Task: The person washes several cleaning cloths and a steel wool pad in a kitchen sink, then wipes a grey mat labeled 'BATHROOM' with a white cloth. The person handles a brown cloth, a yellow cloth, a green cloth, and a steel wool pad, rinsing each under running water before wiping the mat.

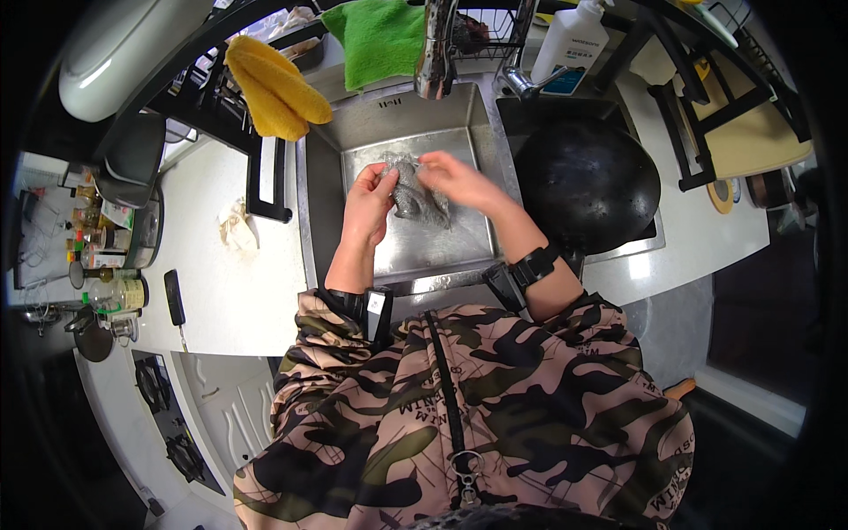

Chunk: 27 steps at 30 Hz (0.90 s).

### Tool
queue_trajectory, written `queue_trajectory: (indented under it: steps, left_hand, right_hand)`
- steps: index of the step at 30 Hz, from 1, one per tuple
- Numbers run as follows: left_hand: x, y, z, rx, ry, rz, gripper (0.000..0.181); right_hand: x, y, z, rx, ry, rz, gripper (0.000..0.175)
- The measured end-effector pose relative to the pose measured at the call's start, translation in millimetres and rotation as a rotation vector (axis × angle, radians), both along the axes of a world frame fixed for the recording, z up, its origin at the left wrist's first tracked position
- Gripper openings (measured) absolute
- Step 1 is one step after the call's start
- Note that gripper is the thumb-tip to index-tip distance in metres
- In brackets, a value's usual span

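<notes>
Over the stainless steel sink basin (424, 245), my left hand (372, 199) pinches the upper left part of a grey, crumpled piece of mesh-like material (416, 199) between thumb and fingers. Its exact kind cannot be told. My right hand (454, 179) is at the upper right side of the same piece, slightly blurred, with the fingertips near its top edge. Whether the right fingers grip it cannot be told. The lower part of the piece hangs between the hands. A chrome faucet (435, 59) stands above the far rim.
Right of the basin, a black wok (586, 185) covers most of a second sink. A yellow cloth (275, 93) hangs at the upper left, a green towel (377, 43) behind the basin. A white pump bottle (571, 50) stands behind the wok. A crumpled whitish item (237, 226) lies on the left counter.
</notes>
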<state>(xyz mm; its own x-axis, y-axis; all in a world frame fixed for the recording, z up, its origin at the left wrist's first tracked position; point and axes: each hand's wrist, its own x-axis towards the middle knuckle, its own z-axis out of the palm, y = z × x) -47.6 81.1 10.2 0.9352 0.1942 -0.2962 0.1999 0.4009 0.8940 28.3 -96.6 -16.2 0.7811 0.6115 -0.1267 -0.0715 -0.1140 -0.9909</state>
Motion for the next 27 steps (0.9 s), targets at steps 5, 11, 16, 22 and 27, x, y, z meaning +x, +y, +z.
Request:
queue_trajectory:
  steps: [5,11,16,22,27]
  left_hand:
    - [0,18,8,0.388,-0.156,-0.02,0.019]
    - [8,50,39,0.654,-0.136,-0.128,0.027]
    - [-30,44,58,0.505,0.03,-0.503,0.021]
    - [-7,84,52,0.507,0.013,-0.418,0.019]
    - [32,98,55,0.734,-0.005,-0.301,0.02]
  right_hand:
    - [1,6,6,-0.33,-0.368,0.039,0.027]
    - [47,9,19,-0.081,-0.133,0.119,0.019]
    - [31,-9,50,0.043,-0.12,0.01,0.019]
    - [66,-22,53,-0.077,-0.116,0.004,0.024]
    - [94,-28,65,-0.382,-0.501,0.143,0.044]
